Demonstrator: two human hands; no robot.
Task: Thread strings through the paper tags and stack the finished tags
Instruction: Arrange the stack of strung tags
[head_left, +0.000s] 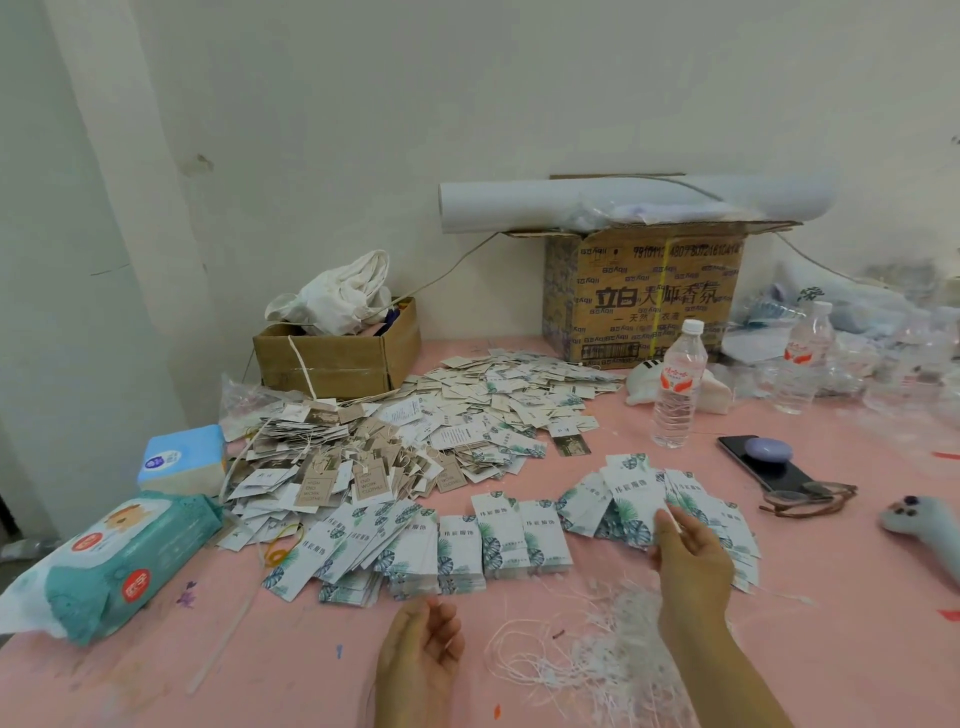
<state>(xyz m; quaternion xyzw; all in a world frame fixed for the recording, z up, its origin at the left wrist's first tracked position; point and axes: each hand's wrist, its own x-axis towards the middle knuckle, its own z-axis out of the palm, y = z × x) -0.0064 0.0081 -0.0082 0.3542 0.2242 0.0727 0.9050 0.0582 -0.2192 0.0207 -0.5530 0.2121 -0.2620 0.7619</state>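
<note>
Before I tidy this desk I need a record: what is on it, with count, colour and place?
leaf-print tags: many, white-green, front row
loose tag heap: many, beige-white, centre back
strings: tangle, white, front right
water bottles: two, clear, right
cardboard boxes: two, brown, back
paper roll: one, white, atop the big box
wipes pack: one, teal, left
phone: one, black, right
left hand: empty, front
right hand: on tags

Two bottles (678, 384), perhaps two boxes (337, 358).
</note>
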